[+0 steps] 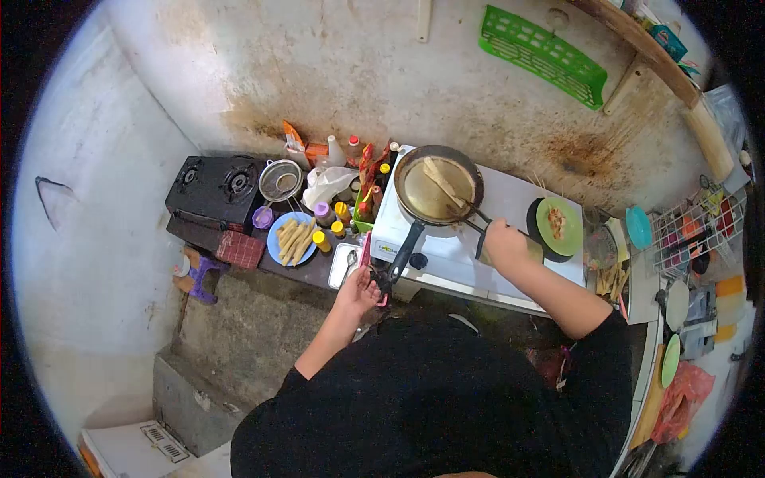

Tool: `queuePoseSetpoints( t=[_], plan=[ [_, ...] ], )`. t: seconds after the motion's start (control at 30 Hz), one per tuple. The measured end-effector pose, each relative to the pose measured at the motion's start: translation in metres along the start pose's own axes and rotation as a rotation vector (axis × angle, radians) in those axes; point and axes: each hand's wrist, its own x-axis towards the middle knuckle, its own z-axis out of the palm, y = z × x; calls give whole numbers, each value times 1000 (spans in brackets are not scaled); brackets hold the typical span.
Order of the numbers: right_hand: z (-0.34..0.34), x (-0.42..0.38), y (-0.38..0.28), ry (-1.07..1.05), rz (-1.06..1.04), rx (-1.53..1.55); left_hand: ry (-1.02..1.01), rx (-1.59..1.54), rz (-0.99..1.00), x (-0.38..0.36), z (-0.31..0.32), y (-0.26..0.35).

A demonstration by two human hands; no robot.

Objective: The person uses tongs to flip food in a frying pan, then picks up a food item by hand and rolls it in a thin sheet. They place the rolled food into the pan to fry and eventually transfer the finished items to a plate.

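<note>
A dark frying pan [408, 199] sits on the white stove, with oil and pale rolls [441, 179] inside. My right hand [504, 243] is closed around a dark utensil that looks like tongs [476, 212], its tip reaching into the pan beside the rolls. Below the end of the black pan handle [409, 248], my left hand [358, 292] has curled fingers. Dark and pink parts show at those fingers, but what they hold is not clear. Close to this hand lies a white tray [338, 275] with a spoon.
Left of the stove [498, 191] are a blue plate of rolls [296, 239], seasoning bottles [321, 240], a strainer [280, 182] and a black two-burner stove [211, 195]. A green plate with food [551, 205] sits at the right. A wire rack [693, 231] stands farther right.
</note>
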Motion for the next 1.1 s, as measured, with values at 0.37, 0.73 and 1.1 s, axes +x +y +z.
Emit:
queuePoseSetpoints(
  t=[0.37, 0.73, 1.1],
  plan=[
    [-1, 36, 37, -317, 392, 640, 17, -35, 5, 2, -2, 5],
    [15, 50, 40, -334, 208, 595, 8, 55, 38, -5, 9, 9],
    [-15, 43, 68, -187, 66, 411, 39, 33, 19, -2, 6, 11]
  ],
)
